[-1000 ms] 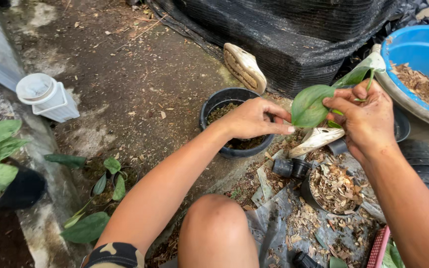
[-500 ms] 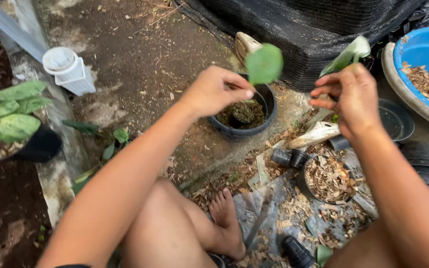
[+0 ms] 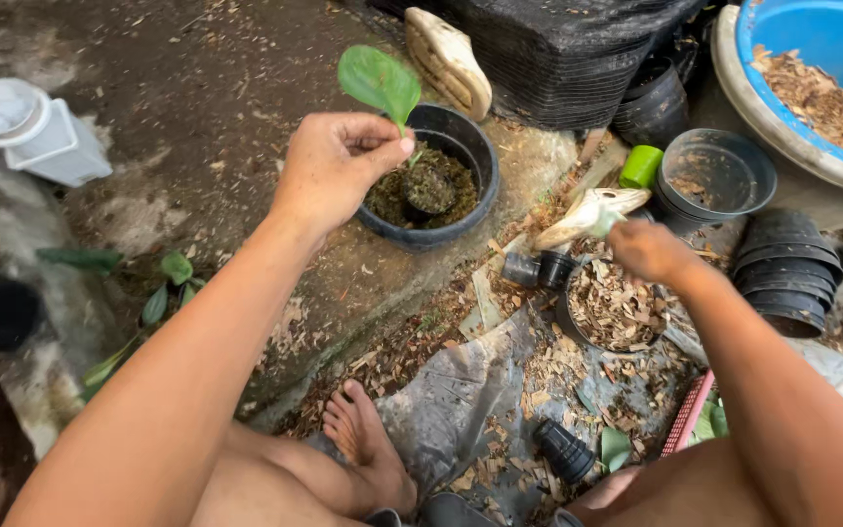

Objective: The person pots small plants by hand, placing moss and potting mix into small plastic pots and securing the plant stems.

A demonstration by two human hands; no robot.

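Fingers of the left hand (image 3: 329, 171) pinch the stalk of a small green-leaved plant (image 3: 380, 83), holding it upright over a black pot (image 3: 470, 146) of dark mix, so the leaf stands clear while a small dark root clump (image 3: 428, 187) hangs just at the mix's surface. That grip is closed on the stem, thumb against forefinger. The right hand (image 3: 651, 252) reaches over a second pot filled with bark chips (image 3: 612, 312), its fingers curled around a pale, dried plant piece (image 3: 587, 217); how firmly it is held I cannot tell. Everything sits on the ground, close by: stacked empty pots (image 3: 787, 273), a blue basin of chips (image 3: 831, 59), a green cup (image 3: 642, 166).
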